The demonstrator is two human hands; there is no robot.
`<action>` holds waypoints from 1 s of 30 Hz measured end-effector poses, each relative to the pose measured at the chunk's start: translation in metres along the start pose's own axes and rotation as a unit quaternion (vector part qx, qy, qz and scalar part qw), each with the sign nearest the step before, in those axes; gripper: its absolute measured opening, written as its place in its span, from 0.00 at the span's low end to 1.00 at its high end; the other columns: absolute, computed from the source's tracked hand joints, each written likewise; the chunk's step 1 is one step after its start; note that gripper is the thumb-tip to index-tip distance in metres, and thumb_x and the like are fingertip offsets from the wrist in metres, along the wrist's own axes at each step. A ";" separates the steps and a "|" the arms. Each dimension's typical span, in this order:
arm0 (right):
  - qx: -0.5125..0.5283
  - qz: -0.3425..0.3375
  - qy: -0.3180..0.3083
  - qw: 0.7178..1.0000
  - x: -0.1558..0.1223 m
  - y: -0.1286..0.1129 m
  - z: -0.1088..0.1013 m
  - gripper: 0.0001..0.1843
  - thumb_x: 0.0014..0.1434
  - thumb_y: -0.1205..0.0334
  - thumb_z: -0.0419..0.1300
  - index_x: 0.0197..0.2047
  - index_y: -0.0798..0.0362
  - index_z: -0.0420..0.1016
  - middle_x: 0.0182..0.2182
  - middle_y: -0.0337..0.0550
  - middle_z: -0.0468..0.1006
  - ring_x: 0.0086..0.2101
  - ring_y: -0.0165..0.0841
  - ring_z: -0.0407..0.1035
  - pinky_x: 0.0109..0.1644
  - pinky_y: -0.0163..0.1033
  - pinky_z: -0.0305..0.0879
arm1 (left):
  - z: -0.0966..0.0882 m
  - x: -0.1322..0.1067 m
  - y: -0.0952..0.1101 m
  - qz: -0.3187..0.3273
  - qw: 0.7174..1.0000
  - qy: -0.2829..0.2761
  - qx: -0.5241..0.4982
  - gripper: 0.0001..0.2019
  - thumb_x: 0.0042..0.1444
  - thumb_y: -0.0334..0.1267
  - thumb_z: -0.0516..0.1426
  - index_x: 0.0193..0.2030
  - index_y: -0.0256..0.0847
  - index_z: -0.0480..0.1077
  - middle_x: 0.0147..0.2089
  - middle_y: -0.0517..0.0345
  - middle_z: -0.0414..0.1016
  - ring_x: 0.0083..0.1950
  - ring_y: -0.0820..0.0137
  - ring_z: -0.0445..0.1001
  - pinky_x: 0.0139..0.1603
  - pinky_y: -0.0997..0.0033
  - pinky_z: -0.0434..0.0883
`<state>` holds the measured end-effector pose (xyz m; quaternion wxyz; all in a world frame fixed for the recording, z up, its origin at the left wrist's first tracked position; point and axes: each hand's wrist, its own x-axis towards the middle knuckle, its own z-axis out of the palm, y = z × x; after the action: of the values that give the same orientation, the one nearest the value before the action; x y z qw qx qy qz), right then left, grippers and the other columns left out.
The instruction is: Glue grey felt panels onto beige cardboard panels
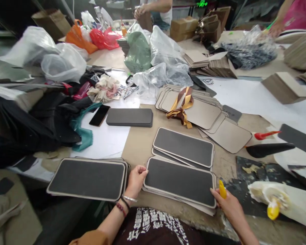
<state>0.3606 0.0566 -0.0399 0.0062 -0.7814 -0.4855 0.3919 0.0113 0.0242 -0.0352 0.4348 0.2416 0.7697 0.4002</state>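
Note:
In front of me lies a black-faced rounded board (180, 182) with a pale border, on top of similar boards. My left hand (136, 180), its fingers pinched together, is at the board's upper left corner. My right hand (225, 202) is at its right end, with the thumb on the edge. A yellow handle (222, 189) sticks up from that hand; the rest of this tool is hidden. Just behind lies another pair of bordered boards (185, 146). To the left, a stack of the same boards (86, 178) sits beside my left wrist.
A glue-crusted black mat (247, 173) and a white container with a yellow nozzle (272, 207) lie right. Behind are tan boards with a ribbon (182, 105), dark strips (129, 116), a phone (99, 115), plastic bags (165, 47) and a co-worker's arm (155, 6).

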 end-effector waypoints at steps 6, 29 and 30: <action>-0.015 -0.001 0.005 1.000 0.003 0.003 0.002 0.20 0.43 0.41 0.52 0.25 0.49 0.69 0.13 0.37 0.70 0.20 0.36 0.68 0.27 0.37 0.60 | 0.000 0.002 -0.001 -0.021 0.999 -0.014 -0.020 0.13 0.35 0.45 0.60 0.23 0.36 0.69 0.21 0.60 0.69 0.25 0.71 0.67 0.29 0.72 0.65; 0.026 -0.040 0.100 0.994 -0.015 -0.011 0.009 0.08 0.46 0.55 0.54 0.25 0.51 0.67 0.24 0.39 0.75 0.28 0.34 0.69 0.33 0.34 0.60 | -0.004 0.002 0.010 -0.034 0.995 -0.044 0.079 0.28 0.20 0.62 0.60 0.22 0.39 0.68 0.22 0.54 0.74 0.29 0.60 0.72 0.33 0.61 0.70; 0.037 -0.040 0.113 0.992 -0.018 -0.012 0.009 0.08 0.46 0.55 0.53 0.25 0.51 0.67 0.23 0.39 0.75 0.27 0.34 0.69 0.32 0.34 0.60 | -0.006 0.004 0.004 -0.018 0.994 -0.055 0.096 0.28 0.22 0.63 0.59 0.22 0.40 0.68 0.23 0.54 0.74 0.30 0.58 0.73 0.35 0.60 0.70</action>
<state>0.3419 0.0465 -0.0305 0.1053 -0.7998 -0.4978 0.3185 0.0042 0.0275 -0.0318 0.4580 0.2903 0.7839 0.3024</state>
